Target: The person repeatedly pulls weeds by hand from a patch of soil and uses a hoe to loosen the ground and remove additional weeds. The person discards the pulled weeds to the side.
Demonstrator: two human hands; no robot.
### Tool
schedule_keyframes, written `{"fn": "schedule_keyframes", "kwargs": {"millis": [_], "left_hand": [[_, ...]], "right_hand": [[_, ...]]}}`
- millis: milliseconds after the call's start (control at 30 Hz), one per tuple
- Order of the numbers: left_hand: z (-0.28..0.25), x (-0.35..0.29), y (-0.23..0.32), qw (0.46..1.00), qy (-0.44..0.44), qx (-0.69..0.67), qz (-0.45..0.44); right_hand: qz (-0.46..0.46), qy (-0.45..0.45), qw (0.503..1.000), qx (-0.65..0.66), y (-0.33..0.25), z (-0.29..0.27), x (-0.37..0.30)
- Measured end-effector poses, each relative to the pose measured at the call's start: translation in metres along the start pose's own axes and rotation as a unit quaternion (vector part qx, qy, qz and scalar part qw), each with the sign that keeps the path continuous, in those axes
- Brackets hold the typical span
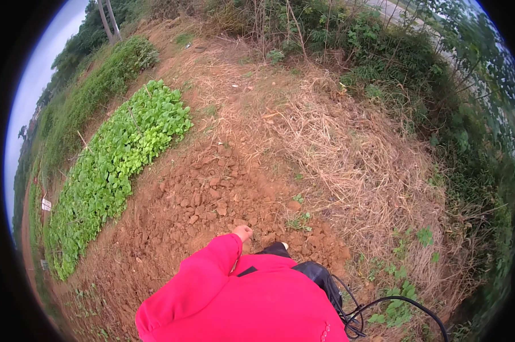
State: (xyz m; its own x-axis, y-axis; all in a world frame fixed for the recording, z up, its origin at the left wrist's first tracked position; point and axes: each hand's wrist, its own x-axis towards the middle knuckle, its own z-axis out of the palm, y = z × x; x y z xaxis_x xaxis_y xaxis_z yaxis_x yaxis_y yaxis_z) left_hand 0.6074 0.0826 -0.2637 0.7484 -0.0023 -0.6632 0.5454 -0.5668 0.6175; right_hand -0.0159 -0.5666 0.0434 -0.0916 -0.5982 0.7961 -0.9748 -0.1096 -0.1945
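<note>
My left hand [243,232] shows past the cuff of a bright red sleeve [203,282], in front of my body. Its fingers are curled in, and nothing sticks out of them. Below it lies a patch of broken reddish-brown soil [212,196] with many clods, which the hand does not appear to touch. My right hand and forearm are out of sight. Part of my dark trouser leg [320,276] and a pale shoe tip [285,245] show beyond the red jacket [269,308].
A bed of leafy green plants [117,157] runs along the left. Dry straw [348,154] covers the ground on the right, bordered by dense bushes [428,85]. A black cable [405,298] loops beside my right leg. Small weeds [299,221] grow at the soil's edge.
</note>
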Motion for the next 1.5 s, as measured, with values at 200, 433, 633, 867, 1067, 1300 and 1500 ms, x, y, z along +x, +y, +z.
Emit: {"fn": "schedule_keyframes", "kwargs": {"millis": [200, 433, 633, 867, 1067, 1300, 1500], "left_hand": [[0.001, 0.007, 0.0, 0.999, -0.013, 0.028, -0.019], [0.001, 0.025, 0.007, 0.982, -0.015, 0.184, 0.037], [0.009, 0.042, 0.019, 0.983, -0.091, 0.149, 0.052], [0.004, 0.125, -0.066, 0.993, -0.117, -0.012, -0.008], [0.018, 0.097, 0.023, 0.957, -0.166, 0.18, 0.156], [0.001, 0.11, 0.049, 0.943, -0.178, 0.201, 0.198], [0.022, 0.13, 0.072, 0.964, -0.247, 0.082, 0.057]], "right_hand": [[0.021, -0.016, 1.0, -0.015, -0.047, -0.021, -0.008], [0.111, -0.068, 0.991, 0.04, -0.042, -0.026, -0.007], [0.053, -0.035, 0.997, -0.031, -0.055, -0.057, -0.025], [0.196, -0.157, 0.968, -0.01, 0.014, -0.011, -0.041], [0.198, -0.072, 0.977, -0.032, 0.013, -0.08, -0.052], [0.233, -0.074, 0.968, 0.058, -0.007, -0.097, -0.091], [0.249, -0.045, 0.962, 0.1, -0.026, -0.13, -0.112]]}}
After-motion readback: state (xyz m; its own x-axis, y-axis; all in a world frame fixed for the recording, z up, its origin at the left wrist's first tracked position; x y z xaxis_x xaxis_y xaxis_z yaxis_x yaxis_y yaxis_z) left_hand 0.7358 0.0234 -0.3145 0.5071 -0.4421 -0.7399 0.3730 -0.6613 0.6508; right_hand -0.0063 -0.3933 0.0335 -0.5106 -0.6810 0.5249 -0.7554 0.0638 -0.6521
